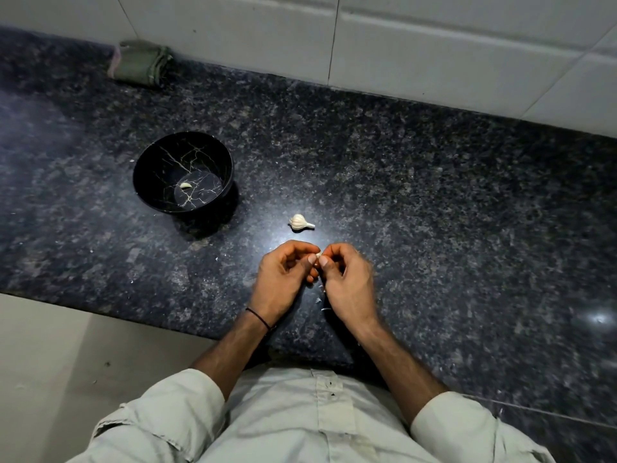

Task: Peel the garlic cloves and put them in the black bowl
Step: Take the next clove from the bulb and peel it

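head | left hand point(283, 272), right hand point(345, 279) pinch papery clove point(319, 254) | glossy round black bowl point(157, 155)

I see the left hand point(283, 272) and right hand point(347, 282) meeting above the near edge of the surface point(434, 195), their fingers point(309, 262) pinching one small garlic clove point(319, 254) between them. A garlic bulb point(300, 222) lies just beyond. Further left stands the black bowl point(140, 168), one peeled clove point(186, 185) in its bottom. Skin scraps point(319, 299) lie under the hands. A folded green cloth point(140, 63) sits at the far left corner.
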